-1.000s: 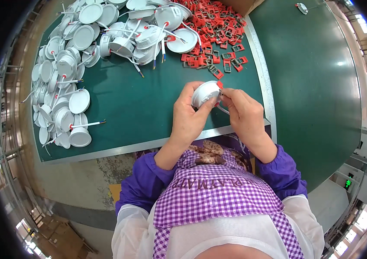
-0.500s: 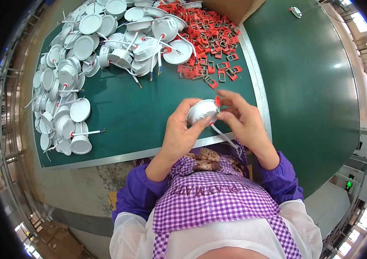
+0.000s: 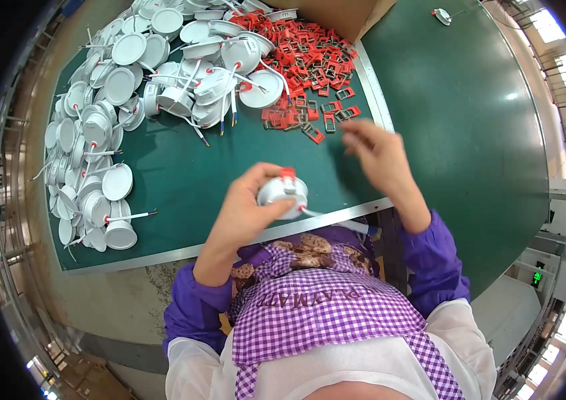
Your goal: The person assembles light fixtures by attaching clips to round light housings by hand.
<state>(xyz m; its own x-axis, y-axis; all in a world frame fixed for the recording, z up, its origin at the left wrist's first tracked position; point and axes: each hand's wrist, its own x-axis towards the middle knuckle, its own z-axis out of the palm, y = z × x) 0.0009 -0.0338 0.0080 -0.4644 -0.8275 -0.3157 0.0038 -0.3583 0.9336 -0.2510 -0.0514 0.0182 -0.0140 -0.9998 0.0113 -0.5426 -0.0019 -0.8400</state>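
Observation:
My left hand (image 3: 237, 210) grips a round white downlight (image 3: 275, 192) by its side, just above the table's front edge. A red spring clip (image 3: 287, 173) sits on the downlight's far side, and a white cable runs off the lamp toward the right. Apart from the lamp, my right hand (image 3: 384, 160) hovers over the green table, its fingers bent, slightly blurred and a little apart. Nothing shows between them. Nearest to that hand are loose red clips with metal frames (image 3: 346, 112), at the near end of a big red clip pile (image 3: 309, 50).
Many white downlights (image 3: 119, 87) with cables lie heaped along the left and back of the green table (image 3: 183, 180). A cardboard box (image 3: 336, 15) stands behind the clips. Past a metal edge strip (image 3: 375, 87), another green surface (image 3: 456, 120) holds one small lamp (image 3: 442, 17).
My right hand has left the downlight and moved up and right toward the loose clips. The left hand has shifted left with the lamp, turning it so its red clip faces the far side.

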